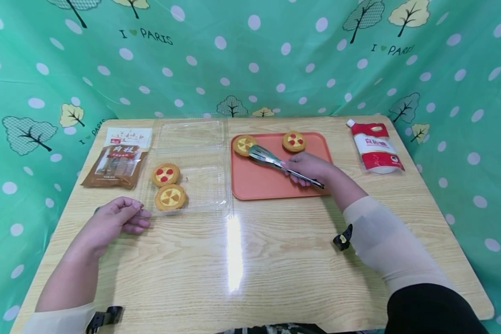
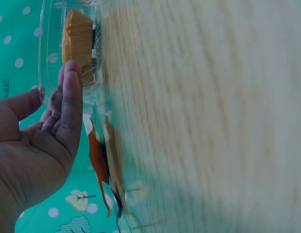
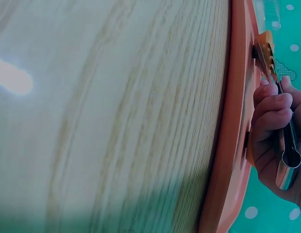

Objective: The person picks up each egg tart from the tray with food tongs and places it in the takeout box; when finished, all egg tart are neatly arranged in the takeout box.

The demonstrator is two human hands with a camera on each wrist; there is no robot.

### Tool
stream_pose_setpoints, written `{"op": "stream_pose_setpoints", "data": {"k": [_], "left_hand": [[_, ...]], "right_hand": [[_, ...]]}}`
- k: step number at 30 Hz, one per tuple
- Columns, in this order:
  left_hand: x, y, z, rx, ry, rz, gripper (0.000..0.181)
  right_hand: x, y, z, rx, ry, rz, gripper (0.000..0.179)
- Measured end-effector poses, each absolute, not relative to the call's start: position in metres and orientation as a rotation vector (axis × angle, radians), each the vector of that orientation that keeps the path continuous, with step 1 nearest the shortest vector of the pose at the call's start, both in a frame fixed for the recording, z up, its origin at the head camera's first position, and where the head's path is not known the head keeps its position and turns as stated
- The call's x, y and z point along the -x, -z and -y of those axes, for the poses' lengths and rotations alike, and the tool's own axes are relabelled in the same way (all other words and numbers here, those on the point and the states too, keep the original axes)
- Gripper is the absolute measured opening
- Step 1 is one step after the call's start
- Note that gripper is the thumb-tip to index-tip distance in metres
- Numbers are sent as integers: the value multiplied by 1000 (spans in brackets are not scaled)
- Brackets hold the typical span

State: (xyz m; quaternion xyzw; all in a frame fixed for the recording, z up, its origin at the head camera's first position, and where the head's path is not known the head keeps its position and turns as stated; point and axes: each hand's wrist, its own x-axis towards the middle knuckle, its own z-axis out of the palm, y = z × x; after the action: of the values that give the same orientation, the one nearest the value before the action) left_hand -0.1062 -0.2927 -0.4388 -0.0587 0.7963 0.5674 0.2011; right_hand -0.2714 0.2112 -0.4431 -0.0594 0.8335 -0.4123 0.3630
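Observation:
My right hand (image 1: 306, 167) grips metal food tongs (image 1: 267, 157), fingers wrapped around the handles. Their slotted tips are at a round tart (image 1: 244, 144) in the back left of the coral tray (image 1: 267, 185). A tart with red spots (image 1: 294, 141) sits farther right on the same tray. My left hand (image 1: 118, 215), fingers extended and thumb apart, is by the front left corner of a clear plastic box (image 1: 208, 199). Inside that box lie a red-spotted tart (image 1: 165, 175) and a tart with a wedge pattern (image 1: 170, 197), edge to edge.
The box's clear lid (image 1: 192, 134) lies folded back behind it. A brown and white food pouch (image 1: 117, 160) is at the table's left. On the right lies a red and white spouted pouch (image 1: 375, 146). Green patterned cloth (image 1: 250, 46) surrounds the wooden table (image 1: 284, 269).

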Motion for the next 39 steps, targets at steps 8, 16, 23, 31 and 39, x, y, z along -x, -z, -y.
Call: {"op": "stream_pose_setpoints", "data": {"k": [8,16,23,31,39], "left_hand": [[106,438,292,157,-1587,-2228,35],[105,436,290,170,-1583,-2224,35],[105,434,289,166,-1586,-2226,34],[105,435,290,158,-1592,-2219,34],[105,435,290,164,-1578,-2232,34]], "right_hand": [[269,442,-213,172,1059,-2157,53],[268,436,-215,190,1076,-2183,55],[266,425,-212,201,1083,-2208,61],[261,410,-201,294,1056,-2240,62],[253,394,-182,373,1060,-2189,61]]}}
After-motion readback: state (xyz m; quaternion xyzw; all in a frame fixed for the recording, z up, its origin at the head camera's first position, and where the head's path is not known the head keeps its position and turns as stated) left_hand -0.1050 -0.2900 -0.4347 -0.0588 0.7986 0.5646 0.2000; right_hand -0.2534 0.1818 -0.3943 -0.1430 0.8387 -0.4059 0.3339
